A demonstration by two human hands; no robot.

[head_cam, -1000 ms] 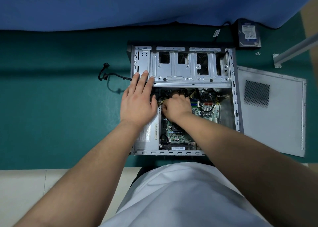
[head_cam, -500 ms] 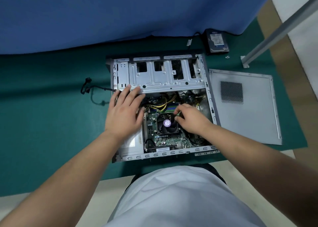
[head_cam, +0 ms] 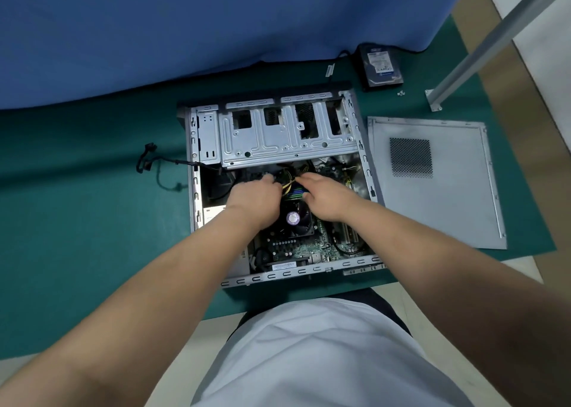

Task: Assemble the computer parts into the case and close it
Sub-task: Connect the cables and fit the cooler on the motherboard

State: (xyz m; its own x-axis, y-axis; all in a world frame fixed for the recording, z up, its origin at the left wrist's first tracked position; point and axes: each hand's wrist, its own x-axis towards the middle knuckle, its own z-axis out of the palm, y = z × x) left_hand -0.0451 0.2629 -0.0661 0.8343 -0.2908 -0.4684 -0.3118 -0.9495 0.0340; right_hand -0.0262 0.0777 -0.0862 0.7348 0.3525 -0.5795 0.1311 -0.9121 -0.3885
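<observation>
Both hands in the open case, at the cable bundle

My left hand (head_cam: pixel 255 198) has left the drive cage (head_cam: pixel 278 134), where it rested half a second ago, and now curls closed on the yellow and black cables (head_cam: pixel 285 180); my right hand (head_cam: pixel 327 198) has moved up from the CPU fan (head_cam: pixel 295 218) to the same bundle, fingers bent, though I cannot tell whether it grips. The computer case (head_cam: pixel 194 190) lies open on the green tabletop (head_cam: pixel 92 221), motherboard (head_cam: pixel 309 246) exposed. Its side panel (head_cam: pixel 438 196) lies just right, a hard drive (head_cam: pixel 381 65) beyond, blue cloth (head_cam: pixel 185 29) behind.
</observation>
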